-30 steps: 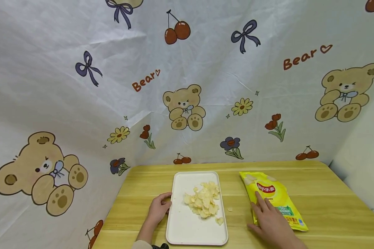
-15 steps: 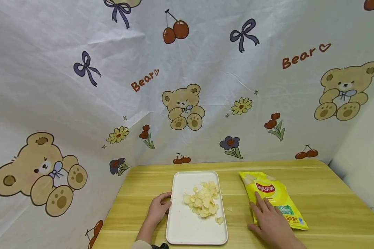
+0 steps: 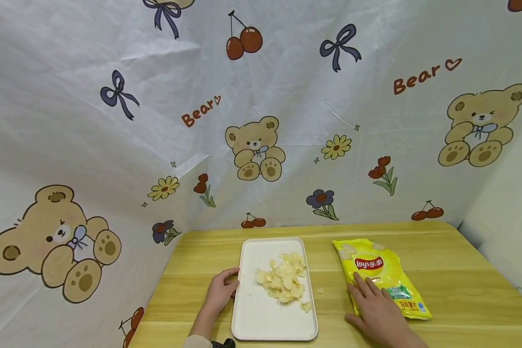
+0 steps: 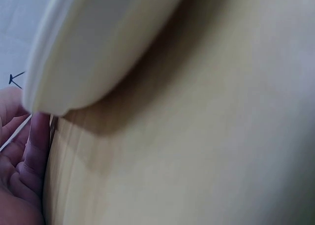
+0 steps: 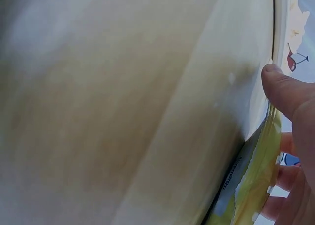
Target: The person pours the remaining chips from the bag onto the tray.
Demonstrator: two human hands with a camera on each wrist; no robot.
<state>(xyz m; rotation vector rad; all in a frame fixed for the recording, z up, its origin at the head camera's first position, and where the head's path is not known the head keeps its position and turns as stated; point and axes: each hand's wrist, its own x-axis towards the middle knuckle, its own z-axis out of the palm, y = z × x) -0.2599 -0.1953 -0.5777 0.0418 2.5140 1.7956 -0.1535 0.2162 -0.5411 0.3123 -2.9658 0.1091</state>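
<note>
A white rectangular tray (image 3: 261,321) lies on the table with a heap of potato chips (image 3: 284,279) in its right half. At its left edge my left hand (image 3: 220,292) holds the rim with bent fingers. In the left wrist view the fingers (image 4: 34,151) meet the tray's edge (image 4: 78,82). My right hand (image 3: 376,311) rests on a yellow Lay's chip bag (image 3: 391,263), fingers spread over its lower left part. The right wrist view shows the thumb (image 5: 280,84) extended beside the bag (image 5: 261,176); the part of the bag under the palm is hidden.
One small chip piece (image 3: 320,290) lies on the wooden table (image 3: 330,319) between tray and bag. A white cloth (image 3: 296,111) printed with bears, bows and cherries hangs behind the table. Something black (image 3: 224,343) shows at the left wrist.
The view shifts slightly. Both hands stay almost where they were, the left at the tray and the right on the chip bag; the bag's upper face lies a little differently.
</note>
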